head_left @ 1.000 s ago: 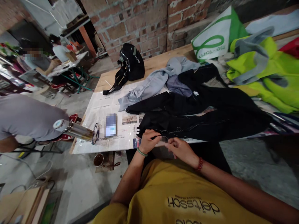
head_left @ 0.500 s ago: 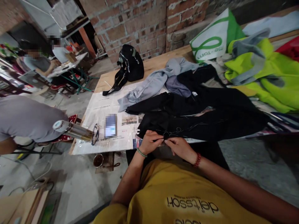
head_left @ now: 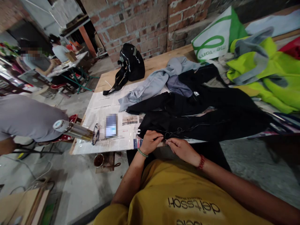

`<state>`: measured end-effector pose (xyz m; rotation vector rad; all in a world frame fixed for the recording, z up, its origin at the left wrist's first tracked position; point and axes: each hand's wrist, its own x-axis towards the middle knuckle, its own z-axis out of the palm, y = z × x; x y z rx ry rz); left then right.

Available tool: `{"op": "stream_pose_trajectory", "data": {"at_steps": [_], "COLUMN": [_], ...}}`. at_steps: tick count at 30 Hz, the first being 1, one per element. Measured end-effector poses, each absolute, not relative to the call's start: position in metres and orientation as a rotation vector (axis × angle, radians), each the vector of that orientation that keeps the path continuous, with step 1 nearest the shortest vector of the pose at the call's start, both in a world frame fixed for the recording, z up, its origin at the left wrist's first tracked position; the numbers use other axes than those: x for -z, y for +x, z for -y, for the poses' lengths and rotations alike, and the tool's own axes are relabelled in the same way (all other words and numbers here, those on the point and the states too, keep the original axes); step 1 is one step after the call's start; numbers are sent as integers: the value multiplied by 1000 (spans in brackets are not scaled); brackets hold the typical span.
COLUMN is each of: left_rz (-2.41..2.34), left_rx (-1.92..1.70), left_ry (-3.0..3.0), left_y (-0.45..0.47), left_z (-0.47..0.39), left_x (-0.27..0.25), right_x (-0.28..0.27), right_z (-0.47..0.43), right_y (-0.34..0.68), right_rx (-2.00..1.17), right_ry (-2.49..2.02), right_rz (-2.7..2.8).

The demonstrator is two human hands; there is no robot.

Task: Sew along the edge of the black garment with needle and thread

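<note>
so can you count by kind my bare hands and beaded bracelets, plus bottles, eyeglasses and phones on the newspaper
Bare hands: 2 (left hand, right hand)
Beaded bracelets: 2 (green bracelet, red bracelet)
Cylindrical silver-topped bottle: 1
Dark-framed eyeglasses: 1 pair
Rectangular phone: 1
Total: 7

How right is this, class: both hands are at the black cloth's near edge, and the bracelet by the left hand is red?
Wrong colour: in the head view, the bracelet by the left hand is green. That hand and the right hand are at the near edge of the black cloth.
</note>
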<state>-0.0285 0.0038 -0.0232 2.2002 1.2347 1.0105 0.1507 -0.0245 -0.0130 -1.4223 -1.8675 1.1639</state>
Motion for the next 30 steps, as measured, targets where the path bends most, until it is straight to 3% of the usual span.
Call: {"op": "stream_pose_trajectory", "data": {"at_steps": [7,30], "left_rz": [-1211,-1314], "left_rx": [-965,-924], "left_ry": [2231,2223], "left_y": [-28,-25], "left_z": [-5,-8], "left_x": [24,25], "right_x": [1,32], "right_z": [11,-6], "right_y": [159,131], "right_rx": [-672,-239], "right_ry": [-1360,-1028], "right_rz": [2017,2078]}}
